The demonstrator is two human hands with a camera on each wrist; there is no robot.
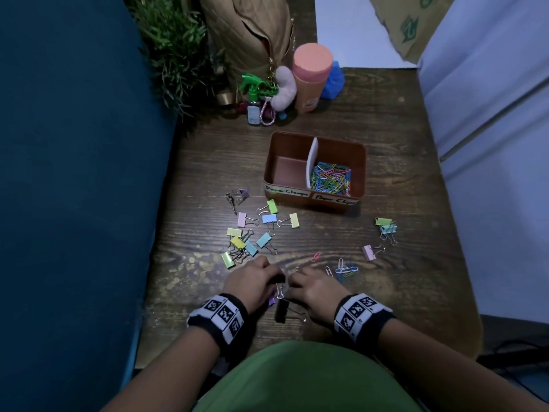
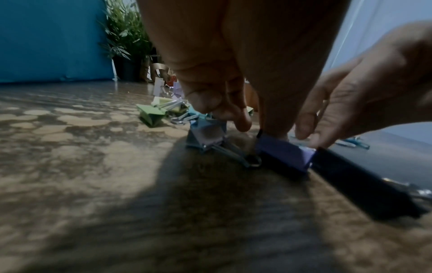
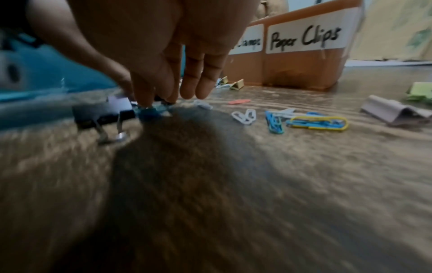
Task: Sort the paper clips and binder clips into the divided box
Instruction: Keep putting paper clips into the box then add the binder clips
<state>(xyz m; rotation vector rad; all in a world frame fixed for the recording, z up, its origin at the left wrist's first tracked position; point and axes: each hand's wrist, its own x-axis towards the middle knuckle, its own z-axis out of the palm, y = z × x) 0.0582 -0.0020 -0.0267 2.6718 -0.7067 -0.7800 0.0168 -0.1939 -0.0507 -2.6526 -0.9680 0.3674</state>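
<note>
The brown divided box stands mid-table, labelled "Paper Clips" on its right half. That half holds several coloured paper clips; the left half looks bare. My two hands meet at the table's near edge. My left hand has curled fingers, its thumb on a purple binder clip; a real grip is unclear. My right hand pinches a small blue clip beside a black binder clip. Pastel binder clips lie left of centre. Loose paper clips lie right of my hands.
More binder clips lie at the right, with a pink one nearer. At the back stand an orange tumbler, a green spray bottle, a brown bag and a plant. A teal wall borders the left.
</note>
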